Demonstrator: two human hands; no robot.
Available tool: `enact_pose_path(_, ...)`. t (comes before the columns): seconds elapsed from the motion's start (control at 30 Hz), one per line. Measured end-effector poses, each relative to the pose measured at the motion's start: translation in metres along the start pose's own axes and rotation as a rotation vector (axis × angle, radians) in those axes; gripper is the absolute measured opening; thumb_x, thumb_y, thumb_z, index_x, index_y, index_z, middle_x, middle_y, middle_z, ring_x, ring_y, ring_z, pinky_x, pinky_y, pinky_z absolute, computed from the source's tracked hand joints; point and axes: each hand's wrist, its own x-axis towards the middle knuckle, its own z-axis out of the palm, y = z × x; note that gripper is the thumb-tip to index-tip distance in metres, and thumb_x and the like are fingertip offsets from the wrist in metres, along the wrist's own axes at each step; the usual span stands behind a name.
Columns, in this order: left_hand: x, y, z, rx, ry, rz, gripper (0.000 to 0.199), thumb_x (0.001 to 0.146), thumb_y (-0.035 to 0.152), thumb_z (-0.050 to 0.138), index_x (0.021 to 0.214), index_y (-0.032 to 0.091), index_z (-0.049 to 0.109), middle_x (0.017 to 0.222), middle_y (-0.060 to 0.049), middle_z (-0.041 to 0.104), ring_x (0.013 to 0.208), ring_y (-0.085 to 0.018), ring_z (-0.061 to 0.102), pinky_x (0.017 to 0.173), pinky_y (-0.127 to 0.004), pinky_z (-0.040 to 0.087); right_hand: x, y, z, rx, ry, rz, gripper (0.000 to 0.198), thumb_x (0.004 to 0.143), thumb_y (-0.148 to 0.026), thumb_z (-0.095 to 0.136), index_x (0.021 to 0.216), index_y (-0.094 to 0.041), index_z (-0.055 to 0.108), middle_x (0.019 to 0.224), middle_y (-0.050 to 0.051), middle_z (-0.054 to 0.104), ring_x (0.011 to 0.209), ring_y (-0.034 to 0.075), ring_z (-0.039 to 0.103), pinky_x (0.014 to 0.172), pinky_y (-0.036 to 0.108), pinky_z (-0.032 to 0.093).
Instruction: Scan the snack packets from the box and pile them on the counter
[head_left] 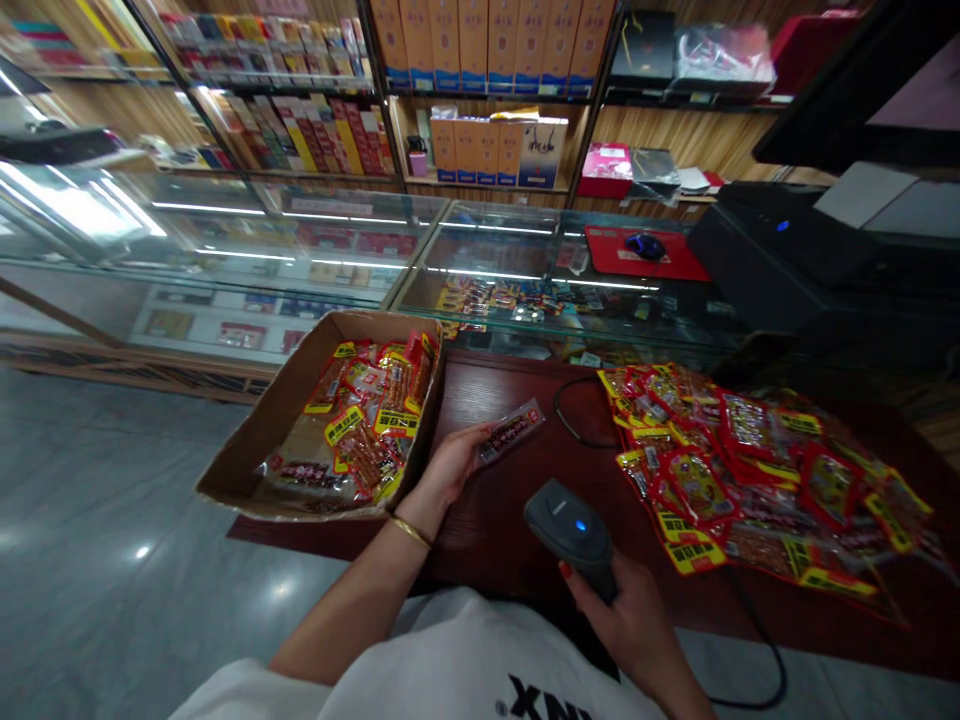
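My left hand [455,462] pinches one end of a narrow clear snack packet [511,432] with dark contents and a red mark at its far tip. In my right hand [626,610] is a dark grey barcode scanner [568,530], a blue light glowing on its top. The scanner's head points toward the packet, with a gap between them. Left of my left hand, a cardboard box [255,455] holds several red and yellow snack packets [375,400]. To the right of the scanner lies a heap of similar packets [697,480].
The dark red wooden table [480,520] borders a glass display counter [495,250]. A mouse [645,246] sits on a red mat [600,255], beside a black machine [787,250]. A black cable [776,670] hangs at the table's front edge. Shelves of boxes [487,45] stand behind.
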Motion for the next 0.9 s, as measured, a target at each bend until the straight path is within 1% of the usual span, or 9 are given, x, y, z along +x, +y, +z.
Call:
enact_pose_path(0.13, 0.000, 0.001, -0.002, 0.012, -0.033, 0.009, 0.034, 0.080, 0.017, 0.067, 0.110, 0.007, 0.078, 0.121, -0.018, 0.075, 0.103, -0.024, 0.072, 0.090, -0.032, 0.057, -0.004, 0.002, -0.002, -0.015, -0.007, 0.045, 0.032, 0.090, -0.045, 0.061, 0.078, -0.019, 0.073, 0.052, 0.002, 0.067, 0.047, 0.020, 0.063, 0.053, 0.026, 0.049)
enact_pose_path(0.23, 0.000, 0.000, -0.002, 0.014, -0.029, 0.007, 0.036, 0.079, 0.017, 0.066, 0.112, 0.007, 0.077, 0.121, -0.019, 0.074, 0.104, -0.024, 0.072, 0.093, -0.034, 0.056, -0.006, 0.002, -0.003, -0.029, 0.003, 0.047, 0.033, 0.091, -0.046, 0.060, 0.072, -0.021, 0.070, 0.053, 0.002, 0.066, 0.048, 0.020, 0.063, 0.054, 0.027, 0.050)
enact_pose_path(0.33, 0.001, -0.001, -0.002, 0.013, -0.025, 0.009, 0.036, 0.078, 0.018, 0.068, 0.112, 0.007, 0.077, 0.121, -0.019, 0.074, 0.104, -0.025, 0.072, 0.093, -0.035, 0.055, -0.007, 0.002, -0.004, -0.040, 0.027, 0.032, 0.034, 0.090, -0.047, 0.061, 0.068, -0.022, 0.069, 0.053, 0.003, 0.066, 0.048, 0.020, 0.063, 0.055, 0.027, 0.050)
enact_pose_path(0.53, 0.004, -0.007, -0.002, -0.027, 0.023, 0.032, 0.026, 0.075, 0.022, 0.074, 0.098, 0.011, 0.079, 0.106, -0.016, 0.078, 0.101, -0.026, 0.072, 0.089, -0.037, 0.057, -0.007, 0.005, -0.006, -0.045, 0.050, 0.016, 0.033, 0.090, -0.048, 0.061, 0.068, -0.024, 0.069, 0.051, 0.002, 0.065, 0.047, 0.021, 0.062, 0.055, 0.029, 0.052)
enact_pose_path(0.67, 0.002, -0.003, 0.000, -0.025, 0.031, 0.016, 0.026, 0.075, 0.018, 0.073, 0.098, 0.009, 0.079, 0.108, -0.016, 0.078, 0.098, -0.024, 0.073, 0.085, -0.033, 0.059, -0.008, 0.007, -0.008, -0.033, 0.051, 0.025, 0.032, 0.089, -0.047, 0.062, 0.068, -0.024, 0.068, 0.052, 0.003, 0.065, 0.047, 0.021, 0.062, 0.055, 0.029, 0.052)
enact_pose_path(0.8, -0.004, 0.004, 0.004, 0.003, 0.014, 0.005, 0.026, 0.079, 0.015, 0.069, 0.102, 0.010, 0.079, 0.112, -0.015, 0.078, 0.095, -0.021, 0.073, 0.081, -0.027, 0.058, -0.008, 0.011, -0.006, -0.012, 0.048, 0.065, 0.034, 0.089, -0.049, 0.064, 0.067, -0.024, 0.066, 0.054, 0.003, 0.066, 0.049, 0.021, 0.062, 0.058, 0.030, 0.052)
enact_pose_path(0.9, -0.008, 0.005, 0.007, 0.017, 0.054, 0.016, 0.028, 0.079, 0.012, 0.066, 0.105, 0.012, 0.077, 0.109, -0.012, 0.078, 0.088, -0.017, 0.072, 0.075, -0.025, 0.058, -0.006, 0.017, -0.001, 0.062, 0.075, 0.120, 0.037, 0.087, -0.053, 0.066, 0.066, -0.023, 0.065, 0.053, 0.003, 0.065, 0.049, 0.020, 0.061, 0.058, 0.031, 0.050)
